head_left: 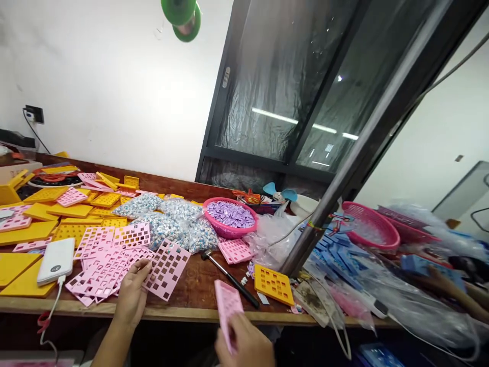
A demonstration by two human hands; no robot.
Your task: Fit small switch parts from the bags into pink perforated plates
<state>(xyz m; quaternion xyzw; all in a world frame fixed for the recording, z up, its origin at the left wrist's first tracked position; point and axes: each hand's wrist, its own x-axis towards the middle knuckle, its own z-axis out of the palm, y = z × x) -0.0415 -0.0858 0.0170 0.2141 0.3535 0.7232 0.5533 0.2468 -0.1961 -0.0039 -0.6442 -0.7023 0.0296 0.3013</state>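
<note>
My left hand (133,295) rests on a spread of pink perforated grid plates (110,265) at the front of the wooden table (191,298), fingers curled over their edge. My right hand (244,344) is below the table's front edge and grips a pink grid plate (227,306) held upright and slightly blurred. A small black-handled hammer (229,275) lies on the table between my hands. An orange grid plate (274,283) lies just right of the hammer.
Stacks of yellow plates (34,229) and a white power bank (56,261) lie at left. Bags of small pieces (168,221), a pink basket of purple pieces (229,216) and another pink basket (369,224) sit behind. A grey metal pole (344,193) slants across. Blue parts and plastic bags crowd the right.
</note>
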